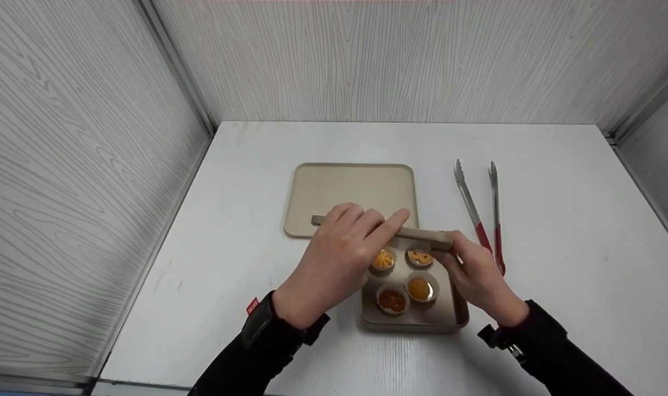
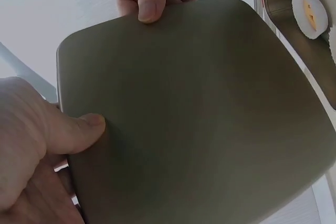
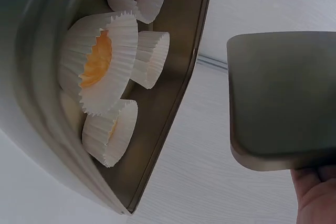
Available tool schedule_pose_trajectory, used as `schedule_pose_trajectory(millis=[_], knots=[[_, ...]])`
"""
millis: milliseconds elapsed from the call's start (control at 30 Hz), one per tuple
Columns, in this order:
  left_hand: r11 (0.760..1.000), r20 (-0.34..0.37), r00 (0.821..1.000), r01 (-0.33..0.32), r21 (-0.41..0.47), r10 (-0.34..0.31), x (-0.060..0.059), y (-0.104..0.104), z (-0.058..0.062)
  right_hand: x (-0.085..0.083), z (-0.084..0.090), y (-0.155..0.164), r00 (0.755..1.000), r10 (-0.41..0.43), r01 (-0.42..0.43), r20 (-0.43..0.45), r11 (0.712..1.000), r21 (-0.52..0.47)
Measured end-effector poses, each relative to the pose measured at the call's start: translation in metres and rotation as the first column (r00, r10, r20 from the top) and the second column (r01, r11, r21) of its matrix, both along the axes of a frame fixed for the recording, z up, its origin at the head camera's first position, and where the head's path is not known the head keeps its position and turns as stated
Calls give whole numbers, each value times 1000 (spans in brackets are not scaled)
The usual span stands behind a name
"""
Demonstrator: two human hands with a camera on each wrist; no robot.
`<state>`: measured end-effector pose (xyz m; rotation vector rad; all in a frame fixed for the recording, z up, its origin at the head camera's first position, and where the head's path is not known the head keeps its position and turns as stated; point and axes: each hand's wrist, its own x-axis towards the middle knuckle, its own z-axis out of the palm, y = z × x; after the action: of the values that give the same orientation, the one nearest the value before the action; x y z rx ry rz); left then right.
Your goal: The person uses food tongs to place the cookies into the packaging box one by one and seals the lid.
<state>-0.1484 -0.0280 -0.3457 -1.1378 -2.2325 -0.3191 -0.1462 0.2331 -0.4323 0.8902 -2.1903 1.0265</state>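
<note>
Both hands grip a tan metal baking pan (image 1: 421, 236), held tilted above a second pan. My left hand (image 1: 342, 256) is on its left side and my right hand (image 1: 474, 269) at its right end. In the left wrist view the held pan (image 2: 184, 114) turns its smooth flat face to the camera, with one thumb (image 2: 86, 129) on it at the left and another at the top edge. Below lies the second tan pan (image 1: 435, 324), with several small orange treats (image 1: 420, 289) in pleated white paper cups. The hands and held pan hide its far end.
A flat tan tray (image 1: 353, 190) lies farther back on the white table (image 1: 559, 220). Metal tongs (image 1: 468, 201) with red handles lie spread right of the pans, their near end close behind my right hand. Wood-grain panels (image 1: 377, 60) stand at the back and sides.
</note>
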Motion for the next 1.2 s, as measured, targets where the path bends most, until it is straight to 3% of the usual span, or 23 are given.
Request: schedule_pose_trajectory(millis=[167, 300, 433, 567, 633, 700, 767, 867, 933, 967, 1033, 1200], knots=[[998, 41, 998, 36, 52, -38, -5, -1, -7, 3, -1, 4, 999, 11, -10, 38, 999, -35], [989, 31, 999, 39, 146, -44, -13, -3, -14, 4, -1, 5, 996, 47, -38, 80, 993, -108], [962, 34, 998, 36, 269, -46, -22, -6, -22, 6, -1, 7, 991, 73, -54, 112, 985, -162], [919, 127, 988, 35, 392, -92, -29, -11, -31, 9, 4, 9, 978, 104, -63, 182, 973, -222], [892, 211, 968, 27, 452, -136, -31, -13, -37, 11, 6, 11, 968, 113, -56, 225, 968, -245], [864, 310, 934, 0, 504, -181, -31, -15, -42, 12, 7, 12, 958, 115, -43, 264, 964, -264], [834, 412, 883, -43, 550, -226, -31, -16, -49, 14, 9, 13, 949, 113, -27, 294, 959, -282], [796, 537, 789, -105, 596, -299, -29, -17, -60, 15, 11, 15, 934, 117, -4, 337, 948, -317], [776, 579, 742, -129, 618, -338, -28, -17, -66, 15, 12, 16, 922, 123, 11, 367, 940, -342], [769, 589, 729, -136, 624, -349, -28, -17, -69, 15, 13, 17, 915, 126, 19, 383, 935, -354], [762, 591, 724, -141, 632, -357, -27, -16, -74, 15, 14, 18, 900, 136, 36, 415, 924, -380], [782, 566, 769, -144, 606, -297, -25, -14, -83, 14, 16, 18, 855, 148, 100, 498, 894, -438]])
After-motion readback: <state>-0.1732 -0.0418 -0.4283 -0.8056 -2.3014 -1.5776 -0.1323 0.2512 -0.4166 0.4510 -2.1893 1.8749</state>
